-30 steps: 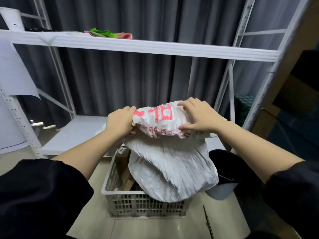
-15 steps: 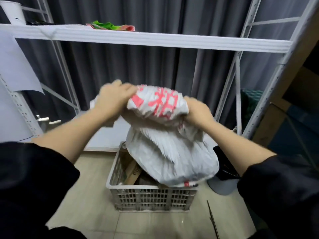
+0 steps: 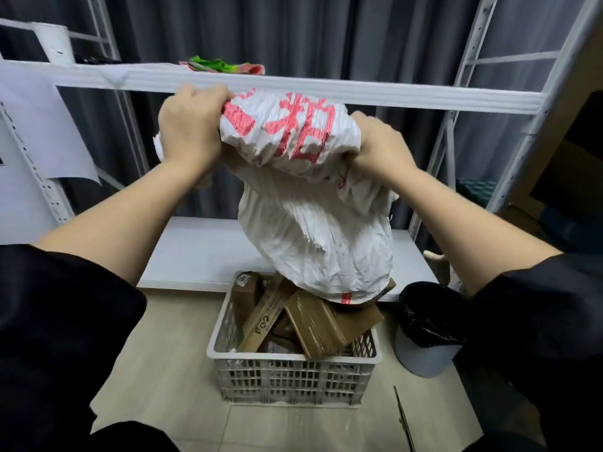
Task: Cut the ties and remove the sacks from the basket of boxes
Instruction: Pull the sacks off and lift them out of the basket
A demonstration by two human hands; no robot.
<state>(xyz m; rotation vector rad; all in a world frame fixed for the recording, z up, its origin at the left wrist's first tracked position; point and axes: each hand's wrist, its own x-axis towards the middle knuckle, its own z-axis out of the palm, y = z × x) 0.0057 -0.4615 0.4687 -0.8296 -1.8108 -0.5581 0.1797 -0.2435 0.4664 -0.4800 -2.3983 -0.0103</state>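
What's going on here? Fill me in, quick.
A person is lifting a white sack with red print out of a white basket of cardboard boxes. The left hand and right hand both grip its bunched top, up near the upper shelf. The sack's bottom hangs just above the boxes. A black-lined bin stands right of the basket.

A white metal rack stands against dark grey curtains, its lower shelf just above a pale tiled floor. On its upper shelf lies a green and pink cloth; a white sheet hangs from the rack's left end.
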